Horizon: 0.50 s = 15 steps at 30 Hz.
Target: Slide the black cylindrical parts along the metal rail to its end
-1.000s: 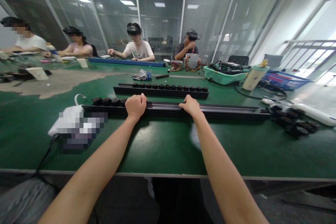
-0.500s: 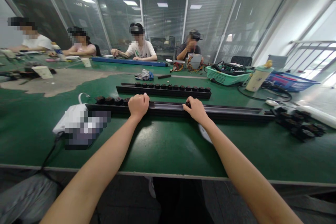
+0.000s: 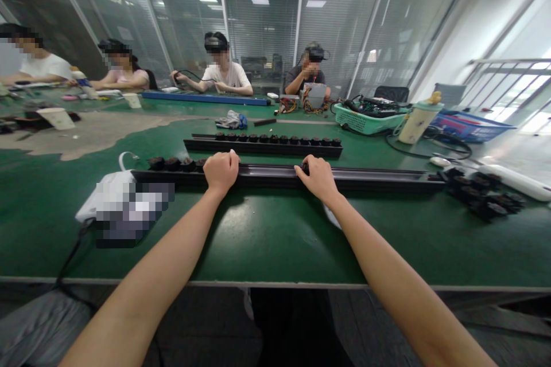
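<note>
A long black channel rail (image 3: 275, 172) lies across the table in front of me. Several black round parts (image 3: 172, 164) sit in its left end. My left hand (image 3: 221, 173) is closed over the rail just right of those parts; its fingertips are hidden behind the rail. Farther right, my right hand (image 3: 317, 175) is closed on a small dark part (image 3: 305, 167) at the rail's channel, mostly covered by the fingers. Behind lies a shorter black rail (image 3: 262, 149) with a row of similar round parts along it.
More black parts (image 3: 484, 192) are heaped at the right. A white device (image 3: 103, 192) with a cable stands at the left. Farther back are a green basket (image 3: 365, 120), a pale bottle (image 3: 419, 120), a blue basket (image 3: 473, 126) and a paper cup (image 3: 58, 118). Several people sit opposite.
The view has shifted slightly, moving the scene a little left. Both hands keep nearly the same places on the rail. A person opposite has raised a hand with a dark cable.
</note>
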Each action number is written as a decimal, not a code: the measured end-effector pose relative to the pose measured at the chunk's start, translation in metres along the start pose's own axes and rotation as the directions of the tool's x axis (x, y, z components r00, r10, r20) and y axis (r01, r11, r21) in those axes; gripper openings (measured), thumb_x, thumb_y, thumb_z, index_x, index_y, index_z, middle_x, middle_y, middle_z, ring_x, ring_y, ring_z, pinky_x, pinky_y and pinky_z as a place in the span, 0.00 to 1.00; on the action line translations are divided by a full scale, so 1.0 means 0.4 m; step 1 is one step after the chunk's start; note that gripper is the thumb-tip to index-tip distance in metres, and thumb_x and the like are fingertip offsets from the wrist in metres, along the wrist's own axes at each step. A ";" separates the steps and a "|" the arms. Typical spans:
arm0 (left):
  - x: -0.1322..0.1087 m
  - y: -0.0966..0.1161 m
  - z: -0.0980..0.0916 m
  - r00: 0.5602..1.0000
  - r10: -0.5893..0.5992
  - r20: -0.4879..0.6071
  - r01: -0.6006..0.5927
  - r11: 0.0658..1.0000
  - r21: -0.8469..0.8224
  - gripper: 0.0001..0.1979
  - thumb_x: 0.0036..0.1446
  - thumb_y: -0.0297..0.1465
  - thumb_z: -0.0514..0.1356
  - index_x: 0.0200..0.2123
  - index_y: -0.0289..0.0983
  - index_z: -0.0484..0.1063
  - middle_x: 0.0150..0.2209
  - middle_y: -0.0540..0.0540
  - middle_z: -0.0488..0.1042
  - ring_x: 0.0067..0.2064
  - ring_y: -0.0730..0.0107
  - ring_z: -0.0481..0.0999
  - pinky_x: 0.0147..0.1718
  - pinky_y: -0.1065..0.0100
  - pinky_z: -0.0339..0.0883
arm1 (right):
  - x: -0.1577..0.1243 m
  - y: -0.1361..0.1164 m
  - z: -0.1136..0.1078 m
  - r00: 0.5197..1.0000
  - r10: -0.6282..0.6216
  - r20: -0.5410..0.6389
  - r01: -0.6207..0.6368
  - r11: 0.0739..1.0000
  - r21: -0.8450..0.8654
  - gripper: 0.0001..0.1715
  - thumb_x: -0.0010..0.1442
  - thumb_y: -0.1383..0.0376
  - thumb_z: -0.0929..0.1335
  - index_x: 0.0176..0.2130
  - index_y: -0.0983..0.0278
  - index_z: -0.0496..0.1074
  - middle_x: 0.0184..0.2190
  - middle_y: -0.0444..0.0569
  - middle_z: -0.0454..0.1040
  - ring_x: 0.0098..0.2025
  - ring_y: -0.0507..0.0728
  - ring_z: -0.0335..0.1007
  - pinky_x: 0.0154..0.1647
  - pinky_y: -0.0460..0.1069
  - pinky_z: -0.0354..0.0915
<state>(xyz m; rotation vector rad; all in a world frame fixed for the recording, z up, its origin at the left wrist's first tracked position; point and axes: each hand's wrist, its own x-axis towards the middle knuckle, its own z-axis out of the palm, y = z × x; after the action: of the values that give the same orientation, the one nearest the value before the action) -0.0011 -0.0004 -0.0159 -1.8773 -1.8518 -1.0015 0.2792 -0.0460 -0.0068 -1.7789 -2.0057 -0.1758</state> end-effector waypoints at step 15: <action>0.003 0.001 0.000 1.000 0.008 0.004 -0.008 1.000 0.021 0.32 0.72 0.38 0.41 0.35 0.38 0.85 0.36 0.37 0.81 0.39 0.56 0.78 0.39 0.60 0.62 | 0.006 0.020 0.012 0.998 -0.027 -0.054 0.029 0.999 0.045 0.16 0.69 0.57 0.65 0.48 0.67 0.70 0.43 0.59 0.79 0.47 0.66 0.71 0.48 0.54 0.59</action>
<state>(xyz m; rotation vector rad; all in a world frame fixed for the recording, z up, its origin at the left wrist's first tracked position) -0.0008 0.0003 -0.0149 -1.8738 -1.8484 -0.9733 0.2855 -0.0408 -0.0116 -1.7014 -1.9824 -0.1826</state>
